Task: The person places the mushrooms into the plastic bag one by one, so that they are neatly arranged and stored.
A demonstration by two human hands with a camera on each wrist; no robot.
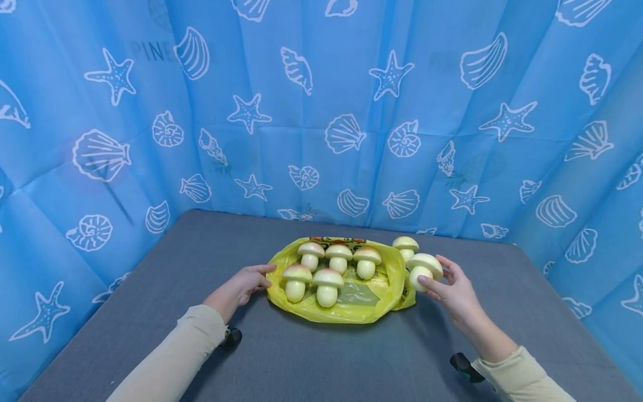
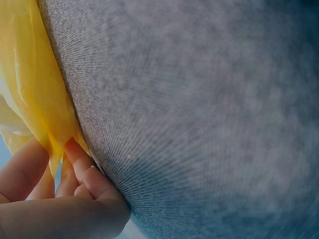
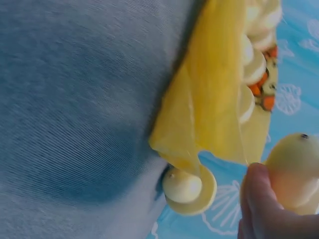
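Observation:
A yellow plastic bag [image 1: 331,316] lies with its mouth spread wide, and several toy mushrooms [image 1: 327,285] with pale stems and rounded caps stand inside it. At the bag's left rim, my left hand [image 1: 244,285] pinches the plastic [image 2: 59,142] between thumb and fingers. My right hand [image 1: 459,297] grips another mushroom [image 1: 426,262] by its side, just off the bag's right end. In the right wrist view this mushroom [image 3: 294,162] shows its stem end, with a small dark spot. Behind it, one more mushroom [image 1: 405,244] rests on the table outside the bag.
The grey cloth-covered table [image 1: 321,363] reaches back to a blue curtain [image 1: 321,139] printed with white shells and starfish. Dark wrist devices [image 1: 466,367] sit under both light sleeves [image 1: 173,352].

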